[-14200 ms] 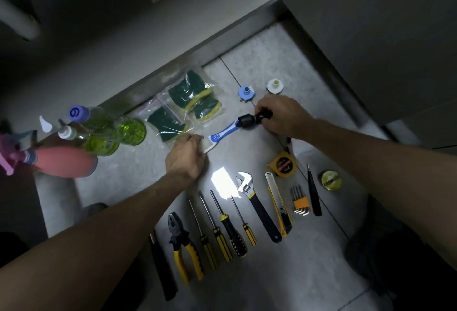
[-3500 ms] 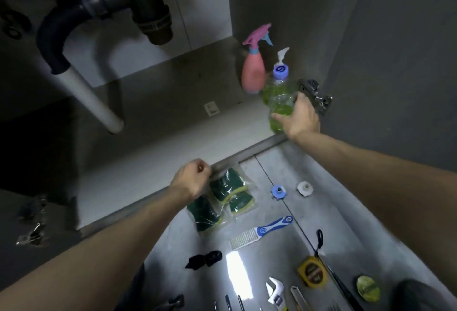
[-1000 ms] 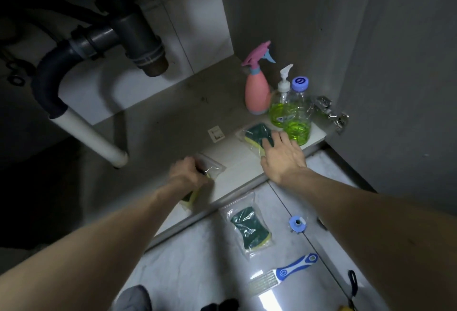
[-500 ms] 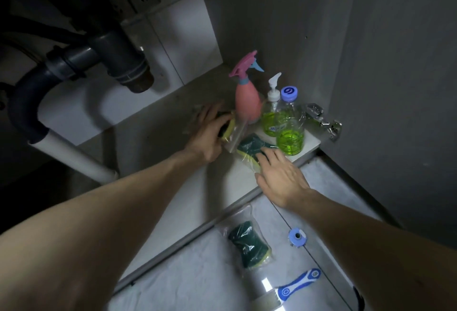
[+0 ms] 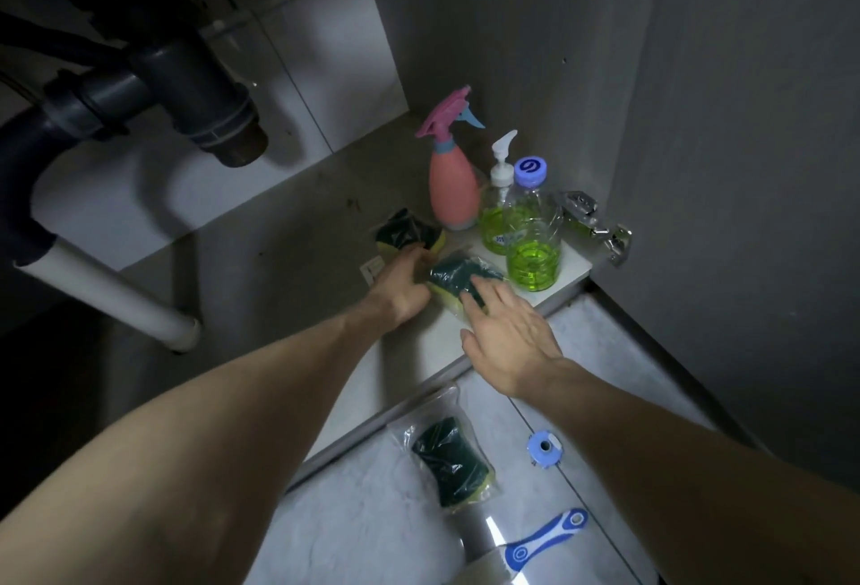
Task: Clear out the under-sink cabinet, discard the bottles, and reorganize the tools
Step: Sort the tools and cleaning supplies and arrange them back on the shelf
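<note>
The right hand (image 5: 509,335) lies flat, fingers extended onto a bagged sponge (image 5: 458,279) on the cabinet floor (image 5: 288,230). The left hand (image 5: 402,284) touches a second sponge pack (image 5: 407,230) at 11 o'clock; whether it is gripped cannot be told. Three bottles (image 5: 533,240) stand at 1 o'clock. Restocking is judged under way. A third pack (image 5: 449,461) awaits at 6 o'clock; retrieval is required next.
</note>
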